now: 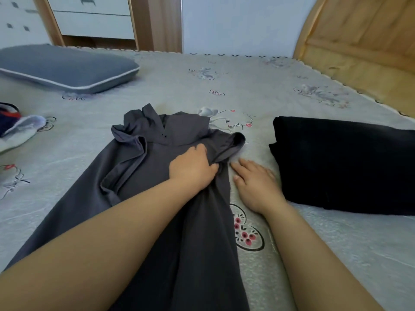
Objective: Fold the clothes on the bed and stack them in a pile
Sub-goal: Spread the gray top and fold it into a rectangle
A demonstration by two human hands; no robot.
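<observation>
A dark grey collared garment (pixel 139 176) lies spread lengthwise on the bed (pixel 247 86), collar at the far end, its left sleeve folded inward. My left hand (pixel 193 168) rests on its chest near the right shoulder, thumb and fingers pinching a fold of the fabric by the right sleeve (pixel 233 144). My right hand (pixel 256 182) lies flat on the sheet just right of the garment's edge, fingers straight. A folded black garment (pixel 345 162) sits on the bed to the right.
A grey pillow (pixel 65 66) lies at the far left. A bundle of navy, red and white cloth (pixel 15 126) sits at the left edge. The wooden headboard (pixel 363 41) stands at the right and white drawers (pixel 94 16) behind the bed.
</observation>
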